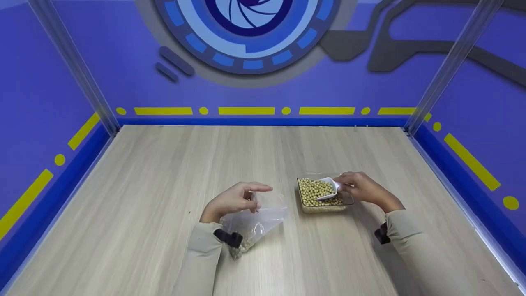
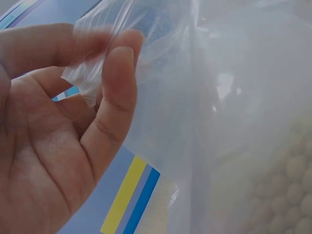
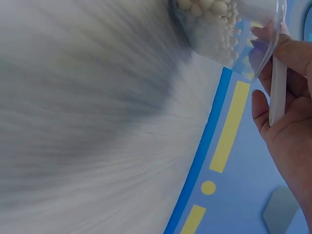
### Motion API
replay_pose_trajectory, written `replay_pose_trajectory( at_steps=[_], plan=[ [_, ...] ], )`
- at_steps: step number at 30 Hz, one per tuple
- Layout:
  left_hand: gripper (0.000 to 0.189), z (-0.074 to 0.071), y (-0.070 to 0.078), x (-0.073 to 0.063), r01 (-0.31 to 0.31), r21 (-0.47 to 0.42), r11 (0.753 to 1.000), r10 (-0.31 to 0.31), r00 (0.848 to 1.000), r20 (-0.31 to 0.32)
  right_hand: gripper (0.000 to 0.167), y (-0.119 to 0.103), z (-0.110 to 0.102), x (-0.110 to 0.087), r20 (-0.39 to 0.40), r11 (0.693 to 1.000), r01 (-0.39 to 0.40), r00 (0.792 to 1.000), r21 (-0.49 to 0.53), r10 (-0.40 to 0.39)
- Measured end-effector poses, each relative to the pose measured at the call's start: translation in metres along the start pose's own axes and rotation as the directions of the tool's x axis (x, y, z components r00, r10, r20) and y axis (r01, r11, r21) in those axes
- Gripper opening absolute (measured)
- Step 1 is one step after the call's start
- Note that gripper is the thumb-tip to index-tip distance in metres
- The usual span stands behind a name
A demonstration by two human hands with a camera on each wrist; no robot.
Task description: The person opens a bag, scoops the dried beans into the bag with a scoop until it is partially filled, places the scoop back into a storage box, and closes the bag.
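Observation:
My left hand [image 1: 237, 200] pinches the top edge of a clear plastic zip bag [image 1: 263, 222], which hangs at a slant below the fingers. Pale round beans [image 2: 287, 200] lie in the bag's lower part. To the right, a clear rectangular container [image 1: 324, 209] holds many yellowish soybeans [image 1: 309, 190]. My right hand [image 1: 363, 188] grips the handle of a white scoop [image 1: 337, 186] at the container's right side. Inside the container, the scoop's head is tipped among the beans and has beans in it. In the right wrist view the white handle [image 3: 278, 90] runs between thumb and fingers.
Both things are on a light wood-grain table [image 1: 164, 172]. Blue panels [image 1: 123, 61] with yellow marks wall it in at the back and both sides. Each sleeve carries a black wrist strap [image 1: 228, 237].

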State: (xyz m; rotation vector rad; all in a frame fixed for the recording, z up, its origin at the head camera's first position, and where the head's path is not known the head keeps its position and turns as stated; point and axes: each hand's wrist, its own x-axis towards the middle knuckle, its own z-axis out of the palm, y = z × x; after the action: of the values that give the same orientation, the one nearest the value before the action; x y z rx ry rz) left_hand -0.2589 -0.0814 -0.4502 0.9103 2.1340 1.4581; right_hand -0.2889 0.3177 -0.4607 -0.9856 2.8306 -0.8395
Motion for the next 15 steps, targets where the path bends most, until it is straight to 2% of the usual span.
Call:
replay_pose_trajectory(
  at_steps=[15],
  plan=[
    [0.053, 0.0003, 0.0012, -0.0005, -0.006, -0.005, 1.0, 0.006, 1.0, 0.004, 0.026, 0.0033, -0.0049, -0.0015, 0.027, 0.994, -0.066, 0.998, 0.083, 0.064]
  ],
)
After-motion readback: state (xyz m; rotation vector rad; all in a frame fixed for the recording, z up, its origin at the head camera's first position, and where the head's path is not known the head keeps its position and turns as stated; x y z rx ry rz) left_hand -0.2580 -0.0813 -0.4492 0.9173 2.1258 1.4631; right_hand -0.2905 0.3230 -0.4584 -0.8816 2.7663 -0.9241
